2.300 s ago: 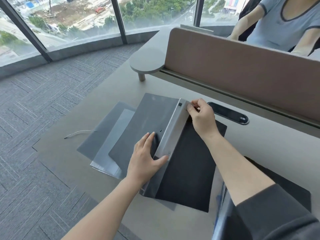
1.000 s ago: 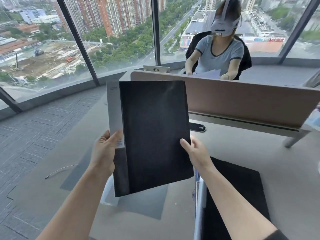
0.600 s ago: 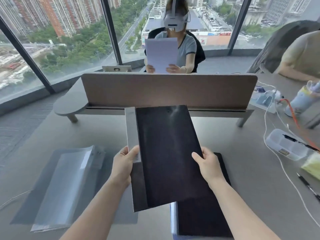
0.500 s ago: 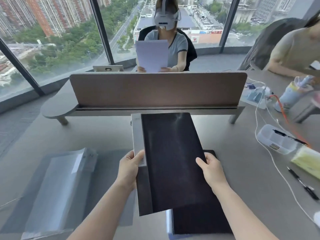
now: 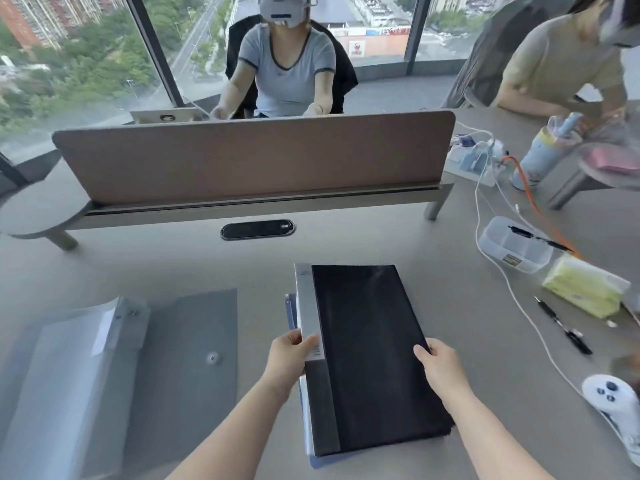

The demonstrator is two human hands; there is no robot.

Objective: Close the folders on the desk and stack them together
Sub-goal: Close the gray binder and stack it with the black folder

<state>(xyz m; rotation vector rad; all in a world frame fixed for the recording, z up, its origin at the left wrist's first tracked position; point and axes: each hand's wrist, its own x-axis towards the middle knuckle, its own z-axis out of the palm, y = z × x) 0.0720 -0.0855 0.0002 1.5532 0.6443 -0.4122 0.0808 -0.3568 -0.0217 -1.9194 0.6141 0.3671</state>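
A closed black folder with a grey spine lies flat in front of me, on top of another folder whose blue edge shows along the left side. My left hand grips the grey spine edge. My right hand holds the right edge of the black cover. To the left an open grey folder lies spread on the desk, with its clear inner sleeves showing.
A brown divider panel crosses the desk behind a black cable port. On the right lie a clear plastic box, a yellow tissue pack, a black pen, white cables and a white controller. Two people sit beyond.
I closed the black folder, lifted it from the left pile, carried it right and lowered it onto the folder lying there. Both hands have kept hold of its edges.
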